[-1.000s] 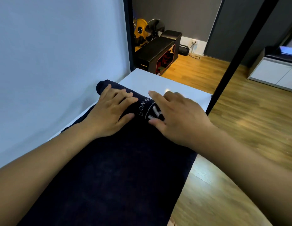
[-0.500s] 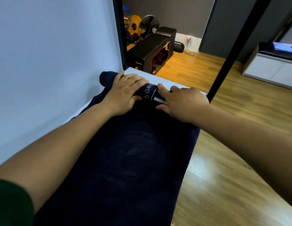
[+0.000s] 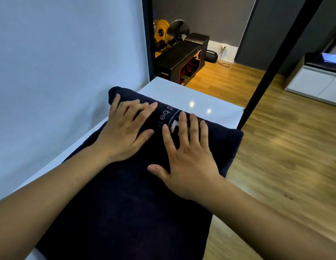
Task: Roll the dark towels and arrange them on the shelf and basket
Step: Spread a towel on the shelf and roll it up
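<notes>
Pressure, spread evenly, is what this step calls for. The left grip (image 3: pixel 125 136) lies flat and wide open, fingers straight and fanned over the top of the roll (image 3: pixel 219 128), clasping nothing. The right grip (image 3: pixel 189 162) is just as open, its fingertips up on the roll beside the white lettering (image 3: pixel 163 113) and its palm down on the flat cloth. Neither one pinches or curls round the fabric; both only press. The dark towel (image 3: pixel 125 212) is rolled at its far end, and the long unrolled part runs back toward the person along the white worktop (image 3: pixel 182 94). The roll lies across that worktop, one end close to the wall (image 3: pixel 60 72), the other by the black pole (image 3: pixel 272 72), where the cloth seems to reach slightly past the edge. Most of the length looks unrolled, so the rolling is probably in its early part. To do it well, both palms should draw the roll back together at one pace, so it stays straight rather than coning. Firm downward weight should give a tight bundle. The end by the pole needs watching, lest it slip off the edge. Shelf and basket are not in view.
</notes>
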Available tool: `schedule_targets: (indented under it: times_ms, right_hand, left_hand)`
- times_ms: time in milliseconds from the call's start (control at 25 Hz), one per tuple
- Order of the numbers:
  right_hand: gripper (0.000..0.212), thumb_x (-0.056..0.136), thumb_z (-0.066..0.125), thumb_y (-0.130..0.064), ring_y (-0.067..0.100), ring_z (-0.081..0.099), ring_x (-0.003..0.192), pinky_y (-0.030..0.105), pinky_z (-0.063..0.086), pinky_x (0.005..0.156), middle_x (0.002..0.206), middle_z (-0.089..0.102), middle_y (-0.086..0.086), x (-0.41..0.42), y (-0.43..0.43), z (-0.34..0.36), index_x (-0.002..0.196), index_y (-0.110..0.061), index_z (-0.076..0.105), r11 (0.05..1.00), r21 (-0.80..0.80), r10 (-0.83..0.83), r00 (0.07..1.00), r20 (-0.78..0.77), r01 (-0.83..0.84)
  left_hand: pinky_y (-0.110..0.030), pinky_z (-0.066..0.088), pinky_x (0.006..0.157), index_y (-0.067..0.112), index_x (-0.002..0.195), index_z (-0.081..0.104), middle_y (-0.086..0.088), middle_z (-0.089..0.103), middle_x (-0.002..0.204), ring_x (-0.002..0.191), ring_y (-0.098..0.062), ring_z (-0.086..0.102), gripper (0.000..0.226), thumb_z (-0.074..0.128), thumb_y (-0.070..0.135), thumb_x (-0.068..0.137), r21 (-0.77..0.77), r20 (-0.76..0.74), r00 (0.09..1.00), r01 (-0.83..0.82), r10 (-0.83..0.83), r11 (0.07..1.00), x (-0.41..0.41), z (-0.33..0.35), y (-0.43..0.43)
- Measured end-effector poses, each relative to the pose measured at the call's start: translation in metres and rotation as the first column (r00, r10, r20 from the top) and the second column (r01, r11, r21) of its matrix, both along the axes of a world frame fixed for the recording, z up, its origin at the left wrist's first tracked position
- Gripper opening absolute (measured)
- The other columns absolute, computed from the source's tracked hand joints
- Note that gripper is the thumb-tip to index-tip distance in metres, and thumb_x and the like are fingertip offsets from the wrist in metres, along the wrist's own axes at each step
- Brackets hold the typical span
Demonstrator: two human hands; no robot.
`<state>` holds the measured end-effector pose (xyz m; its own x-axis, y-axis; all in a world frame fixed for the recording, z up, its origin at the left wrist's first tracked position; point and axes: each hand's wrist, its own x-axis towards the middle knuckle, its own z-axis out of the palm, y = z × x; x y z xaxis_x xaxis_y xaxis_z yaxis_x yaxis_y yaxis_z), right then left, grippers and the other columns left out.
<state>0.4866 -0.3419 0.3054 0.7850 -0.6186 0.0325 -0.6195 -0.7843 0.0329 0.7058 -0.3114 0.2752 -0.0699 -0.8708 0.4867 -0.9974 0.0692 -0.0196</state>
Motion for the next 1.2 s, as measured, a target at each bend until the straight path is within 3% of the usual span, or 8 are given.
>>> schedule_targets:
  times_ms: [160, 280, 360, 560, 720, 840, 1000, 1200]
  right_hand:
    - [0.087, 0.093, 0.014, -0.072, 0.050, -0.041, 0.134, 0.061, -0.023, 0.111, 0.150, -0.035, 0.032, 0.003, 0.039, 0.002, 0.152, -0.017, -0.020, 0.999, 0.015, 0.047, 0.990, -0.131, -0.045]
    - [0.074, 0.097, 0.033, -0.061, 0.045, 0.008, 0.146, 0.054, 0.012, 0.116, 0.161, 0.011, 0.024, 0.002, 0.007, 0.034, 0.156, -0.024, 0.007, 0.995, -0.045, 0.082, 0.992, -0.101, -0.086]
    - [0.069, 0.094, 0.044, -0.060, 0.032, 0.039, 0.131, 0.044, 0.035, 0.101, 0.146, 0.045, 0.007, -0.005, -0.037, 0.055, 0.151, -0.028, 0.024, 0.997, -0.024, 0.072, 0.997, -0.002, -0.072]
    - [0.084, 0.093, 0.037, -0.068, 0.033, 0.059, 0.107, 0.036, 0.038, 0.066, 0.131, 0.052, 0.009, -0.012, -0.067, 0.029, 0.155, -0.023, 0.002, 0.997, -0.075, -0.030, 0.979, -0.200, 0.016]
    - [0.079, 0.096, 0.037, -0.064, 0.034, 0.058, 0.110, 0.036, 0.035, 0.065, 0.136, 0.050, 0.010, -0.002, -0.106, 0.031, 0.155, -0.025, 0.002, 0.986, -0.160, -0.068, 0.984, -0.167, 0.041]
    - [0.079, 0.096, 0.037, -0.063, 0.034, 0.055, 0.114, 0.037, 0.035, 0.066, 0.137, 0.049, 0.011, 0.002, -0.118, 0.025, 0.155, -0.023, 0.003, 0.966, -0.253, -0.108, 0.971, -0.213, 0.052]
    - [0.084, 0.094, 0.025, -0.069, 0.036, 0.049, 0.118, 0.043, 0.041, 0.089, 0.138, 0.045, 0.016, 0.002, -0.098, 0.014, 0.156, -0.017, 0.004, 0.963, -0.267, -0.068, 0.992, -0.108, 0.037]
    - [0.094, 0.086, 0.006, -0.080, 0.048, 0.008, 0.145, 0.059, 0.008, 0.117, 0.159, 0.004, 0.031, 0.000, -0.037, 0.003, 0.157, -0.018, -0.005, 0.977, -0.202, -0.077, 0.994, -0.076, 0.061]
  left_hand:
    - [-0.064, 0.012, 0.117, 0.020, 0.149, 0.037, -0.015, 0.042, 0.135, 0.132, -0.036, 0.038, 0.059, 0.045, 0.043, 0.095, 0.014, 0.048, 0.997, 0.067, -0.068, 0.998, 0.003, 0.001, 0.004]
    - [-0.061, 0.008, 0.118, 0.024, 0.148, 0.031, -0.009, 0.037, 0.150, 0.145, -0.033, 0.025, 0.054, 0.038, 0.039, 0.097, 0.076, 0.011, 0.995, 0.099, -0.100, 0.992, 0.009, 0.001, -0.008]
    - [-0.058, 0.009, 0.119, 0.024, 0.146, 0.031, -0.006, 0.042, 0.144, 0.140, -0.031, 0.031, 0.051, 0.035, 0.040, 0.098, 0.093, 0.029, 0.994, 0.103, -0.106, 0.990, 0.010, 0.000, -0.021]
    - [-0.054, 0.010, 0.117, 0.025, 0.139, 0.033, -0.007, 0.046, 0.127, 0.126, -0.029, 0.037, 0.049, 0.038, 0.043, 0.094, 0.097, 0.050, 0.991, 0.117, -0.122, 0.988, 0.015, -0.002, -0.054]
    - [-0.055, 0.006, 0.119, 0.027, 0.139, 0.028, -0.011, 0.043, 0.138, 0.135, -0.032, 0.032, 0.051, 0.033, 0.046, 0.092, 0.128, 0.025, 0.997, 0.065, -0.069, 0.990, 0.015, 0.001, -0.086]
    - [-0.056, -0.001, 0.120, 0.025, 0.140, 0.027, -0.010, 0.024, 0.159, 0.150, -0.033, 0.010, 0.052, 0.029, 0.046, 0.092, 0.121, 0.037, 0.999, 0.024, -0.029, 0.992, 0.012, 0.000, -0.101]
    - [-0.057, -0.006, 0.120, 0.023, 0.147, 0.024, -0.003, 0.013, 0.164, 0.152, -0.029, -0.004, 0.057, 0.029, 0.047, 0.095, 0.104, -0.003, 0.999, 0.051, -0.051, 0.993, 0.012, -0.006, -0.080]
    - [-0.058, -0.003, 0.120, 0.026, 0.153, 0.018, 0.000, 0.022, 0.161, 0.152, -0.024, 0.003, 0.060, 0.030, 0.049, 0.099, 0.098, -0.103, 0.994, 0.053, -0.043, 0.994, 0.010, -0.009, -0.022]
